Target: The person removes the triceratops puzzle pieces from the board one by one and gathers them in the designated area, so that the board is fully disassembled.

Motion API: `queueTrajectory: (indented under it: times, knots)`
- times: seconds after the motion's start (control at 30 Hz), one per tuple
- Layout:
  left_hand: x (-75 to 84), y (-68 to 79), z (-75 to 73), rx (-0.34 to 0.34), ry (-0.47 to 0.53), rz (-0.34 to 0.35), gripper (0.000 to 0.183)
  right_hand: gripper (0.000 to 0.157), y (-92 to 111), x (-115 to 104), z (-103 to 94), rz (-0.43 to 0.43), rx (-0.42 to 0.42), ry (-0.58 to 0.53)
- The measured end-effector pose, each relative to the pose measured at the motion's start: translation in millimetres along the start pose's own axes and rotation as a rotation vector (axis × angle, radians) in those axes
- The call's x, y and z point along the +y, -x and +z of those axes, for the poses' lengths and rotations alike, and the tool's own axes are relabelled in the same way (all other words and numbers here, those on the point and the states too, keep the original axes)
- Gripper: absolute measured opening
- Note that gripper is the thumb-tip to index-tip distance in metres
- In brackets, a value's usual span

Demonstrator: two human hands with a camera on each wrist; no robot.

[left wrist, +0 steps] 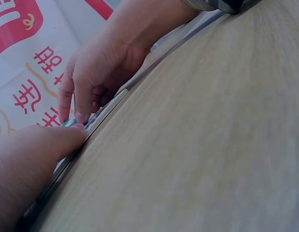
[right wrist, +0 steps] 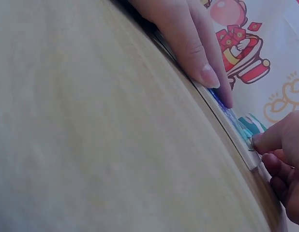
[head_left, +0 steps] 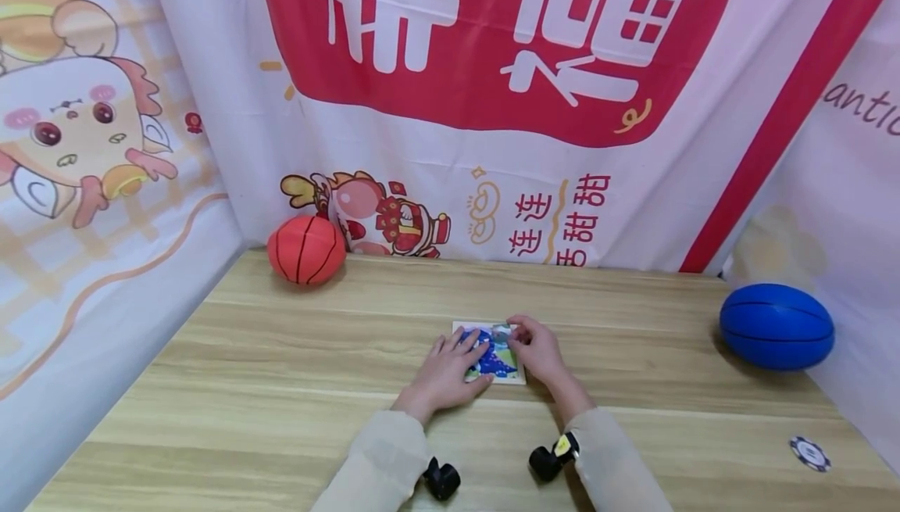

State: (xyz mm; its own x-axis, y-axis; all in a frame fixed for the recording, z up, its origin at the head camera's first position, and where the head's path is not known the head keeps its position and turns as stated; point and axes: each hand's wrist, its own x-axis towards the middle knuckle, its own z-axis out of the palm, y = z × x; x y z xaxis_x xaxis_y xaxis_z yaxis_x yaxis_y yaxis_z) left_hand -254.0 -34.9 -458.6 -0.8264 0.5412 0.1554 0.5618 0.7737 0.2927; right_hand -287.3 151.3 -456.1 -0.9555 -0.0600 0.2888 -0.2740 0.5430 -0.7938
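Observation:
A small jigsaw puzzle board [head_left: 519,380] with a pale rim and a blue, green and purple picture lies flat on the wooden table. My left hand [head_left: 450,371] rests across its left side, fingers spread and straight, covering part of the picture. At the board's upper right corner, my right hand [head_left: 540,352] pinches a puzzle piece [right wrist: 252,124] between thumb and fingers. Green and teal show on this piece, which is tilted up from the board in the right wrist view. In the left wrist view the right fingertips point down at the board, close to the left thumb [left wrist: 67,140].
A red ball [head_left: 306,250] sits at the table's back left corner, and a blue oval ball [head_left: 776,327] at the right edge. Near the front right lies a poker chip [head_left: 810,454]. Printed cloth [head_left: 380,133] hangs behind and beside the table.

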Motion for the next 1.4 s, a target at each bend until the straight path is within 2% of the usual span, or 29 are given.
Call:
queueTrajectory:
  times: [0.27, 0.43, 0.63, 0.87, 1.1, 1.2, 1.4]
  knots:
    - [-0.3, 0.2, 0.3, 0.009, 0.013, 0.000, 0.060, 0.026, -4.2, -3.3, -6.2, 0.094, -0.018, -0.026]
    - [-0.6, 0.3, 0.4, 0.013, 0.012, 0.003, 0.060, 0.029, -4.0, -2.4, -19.3, 0.166, -0.035, -0.068]
    - [-1.0, -0.2, 2.6, 0.002, 0.001, -0.004, 0.060, 0.030, -2.2, 6.7, -44.8, 0.107, -0.043, -0.107]
    - [-1.7, 0.2, 4.0, 0.010, -0.006, 0.001, 0.059, 0.031, 0.1, 27.6, -75.5, 0.075, -0.010, -0.140]
    - [0.1, 1.5, 1.1, 0.011, 0.002, -0.002, 0.059, 0.035, 6.7, 46.2, -106.7, 0.149, -0.007, -0.208]
    - [1.0, 1.7, 0.2, 0.016, 0.004, 0.001, 0.058, 0.036, 8.9, 55.3, -118.4, 0.184, -0.008, -0.201]
    - [1.0, 1.6, 0.2, 0.012, -0.001, 0.000, 0.058, 0.037, 10.7, 69.5, -137.9, 0.202, -0.034, -0.195]
